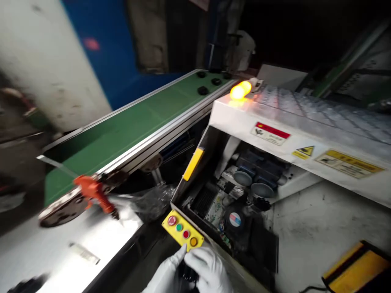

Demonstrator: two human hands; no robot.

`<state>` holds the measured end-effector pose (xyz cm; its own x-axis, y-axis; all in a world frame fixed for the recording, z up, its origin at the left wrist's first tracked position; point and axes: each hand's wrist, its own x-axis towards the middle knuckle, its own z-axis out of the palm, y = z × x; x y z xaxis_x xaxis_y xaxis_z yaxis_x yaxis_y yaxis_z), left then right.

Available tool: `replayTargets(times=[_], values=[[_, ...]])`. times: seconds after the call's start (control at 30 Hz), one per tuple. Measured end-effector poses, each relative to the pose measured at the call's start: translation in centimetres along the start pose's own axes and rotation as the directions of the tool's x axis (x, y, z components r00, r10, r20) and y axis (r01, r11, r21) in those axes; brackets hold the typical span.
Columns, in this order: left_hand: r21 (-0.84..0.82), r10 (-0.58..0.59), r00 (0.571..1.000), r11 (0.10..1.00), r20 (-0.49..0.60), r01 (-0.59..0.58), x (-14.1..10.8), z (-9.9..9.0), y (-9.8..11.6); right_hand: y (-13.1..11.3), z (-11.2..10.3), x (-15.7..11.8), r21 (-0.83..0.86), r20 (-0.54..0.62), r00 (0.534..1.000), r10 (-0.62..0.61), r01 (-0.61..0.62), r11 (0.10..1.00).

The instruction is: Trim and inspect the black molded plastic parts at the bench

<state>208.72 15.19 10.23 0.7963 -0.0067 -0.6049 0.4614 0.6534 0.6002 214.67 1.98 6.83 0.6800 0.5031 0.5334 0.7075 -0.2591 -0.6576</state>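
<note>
My left hand, in a white glove, and my right hand, also gloved in white, are close together at the bottom centre. Between them they hold a black part, partly hidden by the fingers. Just above the fingertips is a yellow control panel with red, green and orange buttons. Behind it, the open front of a white machine shows dark rollers and a motor inside.
A green conveyor with several black parts at its far end runs along the left. An orange air gun hangs near its close end. A bright white table lies at lower left. An orange light glows on the machine.
</note>
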Motion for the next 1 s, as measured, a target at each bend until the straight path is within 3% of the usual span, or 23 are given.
replayTargets(times=[0.07, 0.17, 0.27, 0.37, 0.5, 0.57, 0.63, 0.73, 0.8, 0.83, 0.9, 1.0], values=[[0.164, -0.005, 0.998, 0.986, 0.056, -0.004, 4.9, 4.5, 2.1, 4.3, -4.7, 2.6, 0.026, -0.076, 0.978, 0.195, -0.194, 0.981], [0.414, 0.147, 0.977, 0.888, 0.153, -0.198, 11.3, 10.5, 5.4, 10.2, -9.6, 6.5, 0.139, -0.233, 0.836, 0.497, -0.477, 0.868], [0.483, 0.3, 0.923, 0.788, 0.24, -0.381, 16.8, 14.9, 7.8, 14.9, -11.2, 9.7, 0.302, -0.32, 0.708, 0.629, -0.553, 0.776], [0.463, 0.33, 0.878, 0.754, 0.346, -0.466, 21.3, 17.3, 8.9, 18.0, -10.5, 11.4, 0.436, -0.3, 0.663, 0.686, -0.545, 0.716], [0.443, 0.256, 0.845, 0.76, 0.469, -0.476, 25.2, 18.1, 9.1, 20.2, -9.2, 11.5, 0.489, -0.255, 0.609, 0.751, -0.589, 0.644], [0.432, 0.237, 0.832, 0.764, 0.501, -0.478, 26.3, 18.0, 9.1, 20.2, -9.4, 11.4, 0.44, -0.244, 0.582, 0.775, -0.646, 0.624], [0.423, 0.244, 0.825, 0.763, 0.511, -0.488, 27.0, 17.6, 9.0, 19.5, -10.4, 11.9, 0.353, -0.242, 0.586, 0.774, -0.69, 0.632], [0.422, 0.261, 0.819, 0.754, 0.511, -0.503, 27.8, 17.0, 8.9, 17.9, -13.0, 14.6, 0.185, -0.229, 0.677, 0.699, -0.675, 0.714], [0.428, 0.257, 0.817, 0.749, 0.517, -0.506, 28.2, 16.5, 8.8, 17.5, -14.4, 17.4, 0.047, -0.137, 0.752, 0.644, -0.645, 0.763], [0.432, 0.251, 0.817, 0.748, 0.519, -0.504, 28.4, 16.3, 8.7, 17.7, -14.8, 18.8, -0.035, -0.064, 0.768, 0.638, -0.64, 0.767], [0.44, 0.246, 0.822, 0.747, 0.514, -0.499, 28.8, 15.9, 8.3, 18.5, -14.6, 21.2, -0.215, 0.09, 0.737, 0.67, -0.642, 0.736], [0.441, 0.26, 0.831, 0.748, 0.492, -0.496, 29.4, 15.0, 7.5, 20.2, -12.8, 22.7, -0.461, 0.213, 0.627, 0.749, -0.611, 0.643]])
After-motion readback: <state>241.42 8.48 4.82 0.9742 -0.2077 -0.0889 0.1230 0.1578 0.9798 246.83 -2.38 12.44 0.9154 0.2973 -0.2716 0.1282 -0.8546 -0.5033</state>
